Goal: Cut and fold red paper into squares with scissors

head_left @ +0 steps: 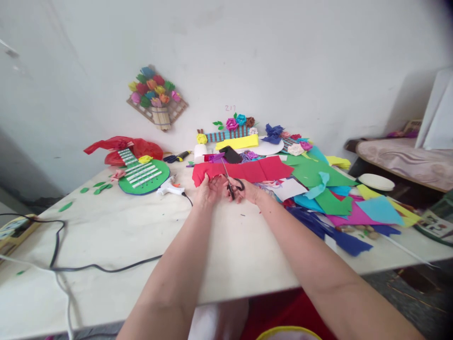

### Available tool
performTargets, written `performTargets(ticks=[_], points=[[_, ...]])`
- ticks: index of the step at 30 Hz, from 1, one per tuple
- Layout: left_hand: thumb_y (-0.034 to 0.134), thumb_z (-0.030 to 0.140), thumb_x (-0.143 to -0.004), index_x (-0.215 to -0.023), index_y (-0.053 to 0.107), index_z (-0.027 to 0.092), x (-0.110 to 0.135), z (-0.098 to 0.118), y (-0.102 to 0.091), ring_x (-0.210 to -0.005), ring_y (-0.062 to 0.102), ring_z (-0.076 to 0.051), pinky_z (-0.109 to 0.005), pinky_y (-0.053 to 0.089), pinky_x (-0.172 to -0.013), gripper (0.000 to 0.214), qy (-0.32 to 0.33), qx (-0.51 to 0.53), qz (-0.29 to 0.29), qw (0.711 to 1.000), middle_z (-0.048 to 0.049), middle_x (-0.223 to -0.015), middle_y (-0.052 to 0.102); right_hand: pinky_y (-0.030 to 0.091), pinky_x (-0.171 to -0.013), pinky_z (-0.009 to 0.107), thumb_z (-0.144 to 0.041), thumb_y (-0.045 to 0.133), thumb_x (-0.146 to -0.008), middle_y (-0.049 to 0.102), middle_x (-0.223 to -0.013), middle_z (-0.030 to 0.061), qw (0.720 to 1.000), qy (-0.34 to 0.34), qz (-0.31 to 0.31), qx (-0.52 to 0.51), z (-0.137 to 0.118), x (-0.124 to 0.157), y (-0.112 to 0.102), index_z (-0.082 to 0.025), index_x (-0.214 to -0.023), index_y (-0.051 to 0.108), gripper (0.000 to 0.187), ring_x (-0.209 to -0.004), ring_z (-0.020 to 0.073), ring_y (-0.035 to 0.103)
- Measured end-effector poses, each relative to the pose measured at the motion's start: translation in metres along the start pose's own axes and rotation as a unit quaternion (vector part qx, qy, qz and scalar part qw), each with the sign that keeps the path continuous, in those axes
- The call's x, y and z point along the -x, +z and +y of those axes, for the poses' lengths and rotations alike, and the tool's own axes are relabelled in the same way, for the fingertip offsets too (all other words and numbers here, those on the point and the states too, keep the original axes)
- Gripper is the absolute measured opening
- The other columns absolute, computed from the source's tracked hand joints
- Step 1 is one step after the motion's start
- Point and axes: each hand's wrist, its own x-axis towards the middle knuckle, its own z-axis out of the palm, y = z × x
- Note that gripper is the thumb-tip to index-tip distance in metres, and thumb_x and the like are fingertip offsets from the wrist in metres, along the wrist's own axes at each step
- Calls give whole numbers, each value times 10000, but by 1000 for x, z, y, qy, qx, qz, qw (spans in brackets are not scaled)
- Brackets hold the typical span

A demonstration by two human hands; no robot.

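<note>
A long strip of red crepe paper (247,170) lies across the table in front of me, with crease lines in it. My left hand (209,188) grips its near left edge, thumb on top. In my right hand (244,191) is a pair of scissors (230,185) with dark handles, its fingers around the loops. The scissor blades point away from me over the red paper. Both hands are close together, and the fingers beneath the scissors are partly hidden.
On the left are a white glue gun (171,189), a green guitar-shaped craft (145,177), cut green leaves (102,189) and pliers (177,157). Coloured paper sheets (318,170) pile up at right. A black cord (106,270) crosses the table's left side. A yellow paper (238,142) lies behind.
</note>
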Motion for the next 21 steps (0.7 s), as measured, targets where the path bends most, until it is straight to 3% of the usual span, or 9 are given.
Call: performTargets(ticks=[10,21], points=[[411,218,-898,-812,584,147,3,-1,2,-714,642,-121,-253,489,-813,206,13,-4,-1,1000,-47,-696,642,440,-382,210,-583,455,-804,660,-772,77,999,2,-26,-32,-1,0,5,-149,-1039,524,499,-568,159,629],[438,195,-880,-870,589,135,3,-3,-2,-824,648,-153,-294,461,-883,163,17,-8,-37,999,-84,-795,665,383,-336,189,-590,468,-801,639,-675,49,999,2,40,-18,-9,3,17,-149,-966,552,478,-482,123,573]])
